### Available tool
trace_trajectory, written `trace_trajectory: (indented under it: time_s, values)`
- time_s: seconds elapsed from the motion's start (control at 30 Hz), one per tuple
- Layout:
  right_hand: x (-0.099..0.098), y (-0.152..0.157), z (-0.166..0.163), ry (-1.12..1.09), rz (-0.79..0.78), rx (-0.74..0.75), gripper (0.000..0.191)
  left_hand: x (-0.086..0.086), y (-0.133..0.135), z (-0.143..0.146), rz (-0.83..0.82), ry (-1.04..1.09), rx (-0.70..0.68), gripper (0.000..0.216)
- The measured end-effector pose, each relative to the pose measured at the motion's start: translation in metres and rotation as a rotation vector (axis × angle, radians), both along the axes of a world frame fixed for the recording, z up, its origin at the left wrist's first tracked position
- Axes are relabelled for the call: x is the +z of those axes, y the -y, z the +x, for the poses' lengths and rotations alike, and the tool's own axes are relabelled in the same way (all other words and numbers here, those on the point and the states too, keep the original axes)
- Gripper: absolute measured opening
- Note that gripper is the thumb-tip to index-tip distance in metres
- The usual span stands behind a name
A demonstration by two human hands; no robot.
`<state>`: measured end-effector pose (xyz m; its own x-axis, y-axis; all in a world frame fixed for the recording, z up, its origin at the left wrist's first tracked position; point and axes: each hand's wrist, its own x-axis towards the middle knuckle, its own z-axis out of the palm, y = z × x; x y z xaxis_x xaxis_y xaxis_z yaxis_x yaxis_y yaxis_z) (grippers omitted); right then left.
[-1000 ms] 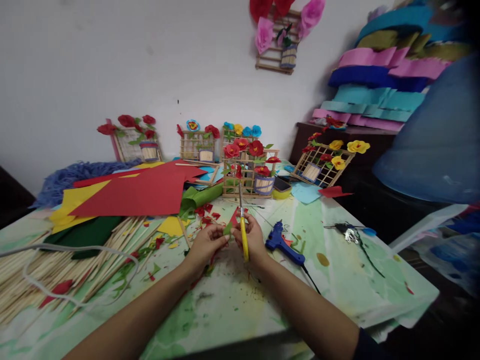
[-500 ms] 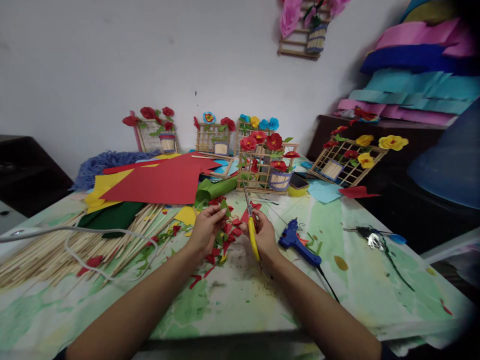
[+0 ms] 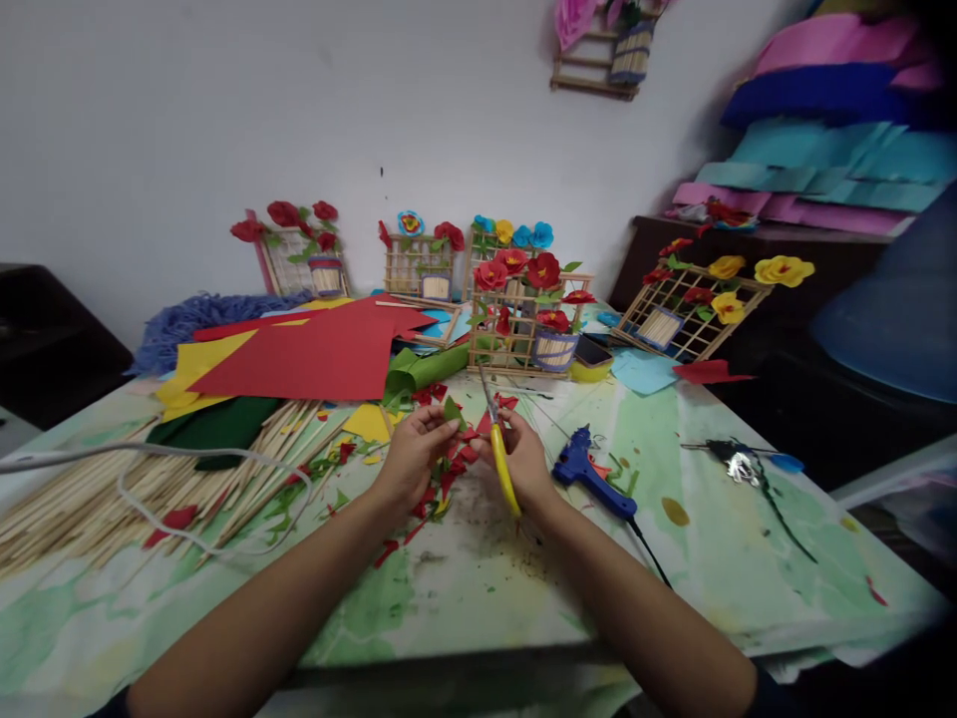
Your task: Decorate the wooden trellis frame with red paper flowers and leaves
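My left hand (image 3: 413, 457) pinches a small green paper leaf (image 3: 453, 411) between thumb and fingers, just above the table. My right hand (image 3: 523, 461) is closed round yellow-handled scissors (image 3: 497, 439), whose blades point away from me, up toward the flower frames. The two hands are close together at the table's middle, over a scatter of red paper scraps (image 3: 449, 469). A blue glue gun (image 3: 590, 474) lies just right of my right hand.
A bundle of bamboo sticks (image 3: 135, 489) and a white cord (image 3: 150, 469) lie at left. Red, yellow and green paper sheets (image 3: 299, 359) sit behind them. Several wooden frames with paper flowers (image 3: 523, 319) stand at the back. Keys (image 3: 737, 464) lie at right.
The view shifted to the right and down between the first frame and now. My left hand lifted the green leaf slightly away from the scissors, and both hands stayed over the red scraps.
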<state>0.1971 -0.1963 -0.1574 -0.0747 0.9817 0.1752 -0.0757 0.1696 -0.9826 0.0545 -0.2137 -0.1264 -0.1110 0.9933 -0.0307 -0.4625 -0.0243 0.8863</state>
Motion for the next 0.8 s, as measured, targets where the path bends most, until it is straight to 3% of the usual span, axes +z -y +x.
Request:
trace_trajectory:
  time_s: [0.13, 0.37, 0.57, 0.8]
  values:
    - [0.004, -0.001, 0.001, -0.173, -0.106, 0.026, 0.057, -0.005, 0.006, 0.007, 0.049, -0.104, -0.067, 0.029]
    - [0.015, 0.005, 0.001, -0.231, -0.176, 0.082, 0.054, -0.010, 0.008, 0.008, 0.065, -0.196, -0.076, 0.029]
    - [0.016, 0.005, 0.003, -0.362, -0.190, 0.146, 0.049, -0.002, 0.010, 0.009, 0.035, -0.083, -0.115, 0.038]
    - [0.014, 0.008, 0.004, -0.398, -0.256, 0.360, 0.042, -0.002, 0.010, 0.008, 0.089, 0.007, -0.274, 0.054]
